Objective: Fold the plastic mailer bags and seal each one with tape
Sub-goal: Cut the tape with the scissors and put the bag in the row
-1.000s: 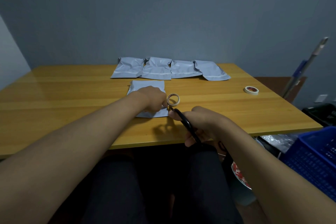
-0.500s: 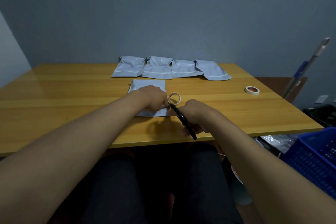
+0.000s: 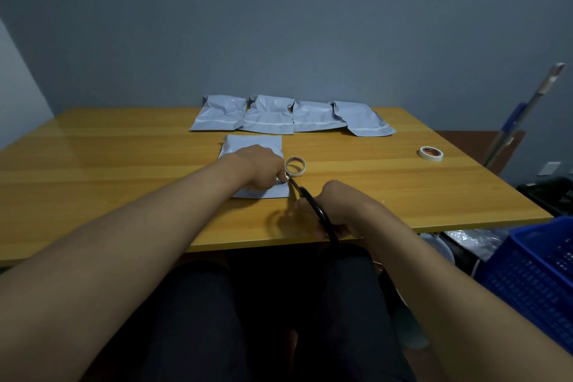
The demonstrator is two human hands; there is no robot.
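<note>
From the head camera, your left hand (image 3: 263, 168) is pressing on the folded mailer bag (image 3: 248, 146) in the middle of the table (image 3: 93, 164) and pinching the tape roll (image 3: 295, 166). Your right hand (image 3: 341, 208) is gripping black scissors (image 3: 313, 208), tips touching the tape.

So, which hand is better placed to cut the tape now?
The right hand: it already grips the black scissors, whose tips reach the tape beside the small white tape roll. The left hand is busy on the folded grey plastic mailer bag.
</note>
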